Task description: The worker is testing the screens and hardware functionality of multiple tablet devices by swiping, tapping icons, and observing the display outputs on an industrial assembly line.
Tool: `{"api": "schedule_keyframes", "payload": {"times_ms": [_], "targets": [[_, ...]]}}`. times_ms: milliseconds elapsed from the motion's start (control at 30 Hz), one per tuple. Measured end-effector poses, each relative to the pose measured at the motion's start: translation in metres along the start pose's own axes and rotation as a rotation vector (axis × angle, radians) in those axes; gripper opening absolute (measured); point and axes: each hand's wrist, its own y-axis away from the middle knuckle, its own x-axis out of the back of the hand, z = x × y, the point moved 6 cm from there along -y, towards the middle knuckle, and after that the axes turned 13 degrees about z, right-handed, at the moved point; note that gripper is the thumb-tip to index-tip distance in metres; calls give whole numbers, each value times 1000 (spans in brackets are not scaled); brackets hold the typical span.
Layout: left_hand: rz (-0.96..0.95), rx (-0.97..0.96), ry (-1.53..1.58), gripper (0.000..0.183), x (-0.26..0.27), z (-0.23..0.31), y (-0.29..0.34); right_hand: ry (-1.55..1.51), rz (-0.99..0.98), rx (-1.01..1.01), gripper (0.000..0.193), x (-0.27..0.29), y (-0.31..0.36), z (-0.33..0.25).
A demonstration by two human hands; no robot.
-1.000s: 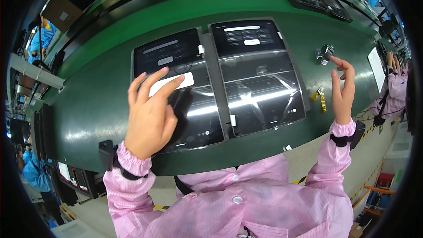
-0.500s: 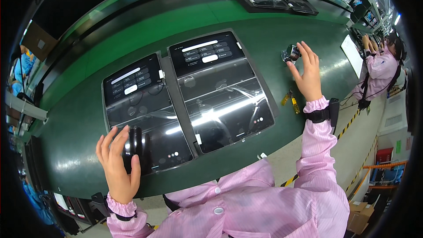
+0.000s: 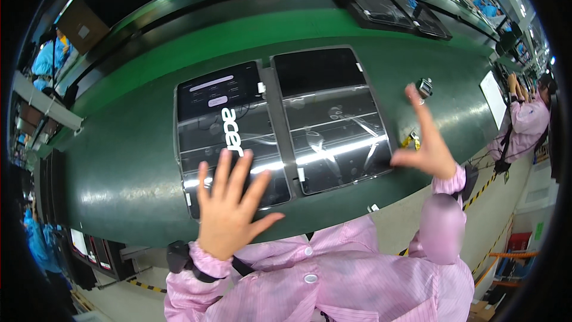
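Note:
Two large dark tablets lie side by side under creased clear film. On the left tablet [image 3: 202, 134], white lettering shows over a dimmed menu; the right tablet [image 3: 316, 74] has a black screen. My left hand [image 3: 229, 217] is spread open over the near part of the left tablet, its fingertips at the screen; whether they touch it I cannot tell. My right hand [image 3: 430, 148], slightly blurred, is open just right of the right tablet, holding nothing. Beyond its fingertips sits a small dark round object with a clear part [image 3: 423, 87]. Small yellow pieces [image 3: 411, 139] lie beside that hand.
Both tablets rest on a green bench [image 3: 125, 161]. A black tray of film-covered panels [image 3: 381, 9] stands at the far right. A white sheet [image 3: 493, 99] lies at the right end, near a co-worker in pink [image 3: 519, 122]. A cardboard box [image 3: 82, 27] is far left.
The right tablet's menu has gone black, and the left one now shows white lettering over a dimmed menu. My left hand moved right onto the left tablet. My right hand came nearer me.

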Motion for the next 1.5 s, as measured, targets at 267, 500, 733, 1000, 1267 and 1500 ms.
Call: {"api": "schedule_keyframes", "payload": {"times_ms": [267,500,733,1000,1267,1500], "targets": [[21,-104,-79,89,-57,46,-42,-133,-194,-103,128,-43,3,-31],[38,-127,-198,76,-68,-30,-95,-136,89,-79,103,21,-19,-18],[-52,-145,-246,64,-97,-175,-204,-164,183,-290,78,78,-29,70],[1,-185,-228,92,-104,-230,-255,169,311,-411,64,136,-72,239],[273,-603,-72,88,-83,-145,-250,241,661,-441,74,143,-148,459],[113,437,403,94,-254,-32,-371,380,652,-567,94,142,-197,546]]}}
